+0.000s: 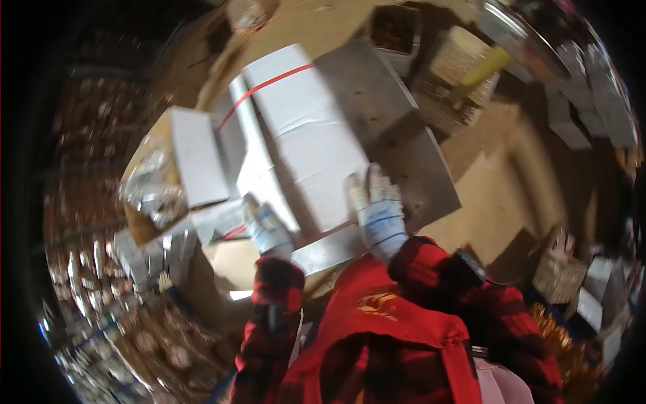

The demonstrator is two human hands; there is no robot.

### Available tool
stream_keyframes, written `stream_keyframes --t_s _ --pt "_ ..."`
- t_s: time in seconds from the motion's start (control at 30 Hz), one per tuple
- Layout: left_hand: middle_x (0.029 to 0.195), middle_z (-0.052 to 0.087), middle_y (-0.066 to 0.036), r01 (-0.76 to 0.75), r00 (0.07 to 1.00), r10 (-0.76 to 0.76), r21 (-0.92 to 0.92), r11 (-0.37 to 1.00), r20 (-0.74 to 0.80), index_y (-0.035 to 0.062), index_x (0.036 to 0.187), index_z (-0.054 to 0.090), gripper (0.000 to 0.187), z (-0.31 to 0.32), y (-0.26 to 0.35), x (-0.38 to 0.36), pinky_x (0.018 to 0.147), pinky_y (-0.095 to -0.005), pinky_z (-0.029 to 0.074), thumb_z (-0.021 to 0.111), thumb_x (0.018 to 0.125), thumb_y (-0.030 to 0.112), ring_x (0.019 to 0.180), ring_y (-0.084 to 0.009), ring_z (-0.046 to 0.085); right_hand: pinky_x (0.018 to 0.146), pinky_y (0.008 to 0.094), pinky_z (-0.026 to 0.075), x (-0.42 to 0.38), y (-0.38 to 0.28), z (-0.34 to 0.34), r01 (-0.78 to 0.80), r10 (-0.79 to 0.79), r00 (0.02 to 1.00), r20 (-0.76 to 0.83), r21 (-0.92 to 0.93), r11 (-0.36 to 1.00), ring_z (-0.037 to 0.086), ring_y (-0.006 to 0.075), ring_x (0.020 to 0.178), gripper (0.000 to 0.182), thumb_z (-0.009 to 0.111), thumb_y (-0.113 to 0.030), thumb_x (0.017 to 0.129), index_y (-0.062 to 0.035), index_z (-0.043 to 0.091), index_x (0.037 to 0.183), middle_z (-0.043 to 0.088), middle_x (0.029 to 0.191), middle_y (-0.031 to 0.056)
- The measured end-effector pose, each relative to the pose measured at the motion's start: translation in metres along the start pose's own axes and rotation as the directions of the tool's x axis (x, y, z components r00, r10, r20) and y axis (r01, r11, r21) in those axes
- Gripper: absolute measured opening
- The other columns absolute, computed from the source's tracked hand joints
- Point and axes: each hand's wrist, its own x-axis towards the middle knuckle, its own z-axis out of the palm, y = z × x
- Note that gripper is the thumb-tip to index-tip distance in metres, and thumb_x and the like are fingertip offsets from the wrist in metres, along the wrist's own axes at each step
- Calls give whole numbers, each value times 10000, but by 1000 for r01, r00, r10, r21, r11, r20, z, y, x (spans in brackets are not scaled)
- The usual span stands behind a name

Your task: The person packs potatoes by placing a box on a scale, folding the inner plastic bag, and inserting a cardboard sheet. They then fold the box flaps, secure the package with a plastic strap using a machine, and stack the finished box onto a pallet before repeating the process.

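Observation:
A long white carton (316, 148) lies on a grey metal table (424, 168), with a red strap (276, 80) across its far end. Its near side shows a long flap or fold (259, 178). My right hand (381, 215), in a white glove with blue marks, rests with outstretched fingers on the carton's near right edge. My left hand (269, 227), gloved the same way, is at the near left side of the carton, beside the flap. Its fingers point forward and look extended, slightly blurred. Neither hand visibly grips anything.
To the left stands an open carton (195, 158) holding clear plastic-wrapped items (156, 188). Crates (457, 74) and a yellow object (481, 73) are at the back right. Stacked wrapped goods (87, 128) line the left. A wicker-like basket (560, 273) stands at the right.

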Motion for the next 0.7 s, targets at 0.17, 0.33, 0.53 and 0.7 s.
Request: stream_keyframes --t_s 0.17,0.33,0.53,0.7 --pt "1162 519 -225 103 992 -100 37 994 -78 -22 1236 470 422 -21 60 2 960 -374 386 506 860 167 1121 -351 481 1059 562 138 9 -65 -46 165 -203 969 144 239 957 120 484 1330 926 621 -510 742 -31 201 1414 151 1437 302" --pt "1295 465 -180 19 999 -21 -57 998 -39 55 1311 418 488 -33 16 -10 1040 -423 292 519 857 201 1198 -352 425 1024 641 94 26 -119 28 163 -186 980 -75 -239 957 142 487 1320 827 536 -539 783 -33 274 1383 167 1435 289" --pt "1099 579 -203 656 753 -636 265 707 -167 126 1349 399 584 -94 -214 -27 947 -416 386 562 848 378 1049 -349 535 1048 594 111 27 -129 30 224 -271 961 -59 -410 884 155 469 1321 774 522 -484 812 -24 281 1386 168 1439 279" --pt "1025 633 -204 784 575 -762 465 410 -298 57 1183 493 598 -176 -407 38 954 -543 325 341 878 549 995 -389 582 1046 561 148 30 -135 30 242 -286 958 -36 -434 868 196 460 1305 727 519 -448 827 -9 304 1366 203 1419 287"
